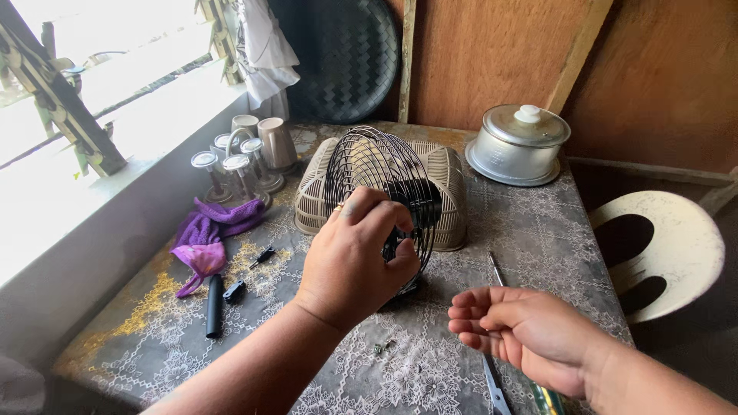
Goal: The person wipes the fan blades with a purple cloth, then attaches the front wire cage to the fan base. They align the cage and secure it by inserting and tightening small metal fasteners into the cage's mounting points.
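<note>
My left hand [355,257] grips the edge of a black wire fan guard [377,180] that stands upright on the table, fingers curled over its rim near the dark centre hub [424,209]. My right hand [513,330] hovers palm up to the right, fingers loosely curled, with nothing visible in it. Under and beside that hand lies a thin metal tool [496,269], and a blade-like tool [496,388] shows below the wrist.
A beige woven basket [450,184] lies upside down behind the guard. Glasses and mugs [246,157] stand at the left by the window, with a purple cloth [204,238], a black tube [214,305] and small black parts [234,290]. A lidded metal pot [519,146] and white chair [676,246] are right.
</note>
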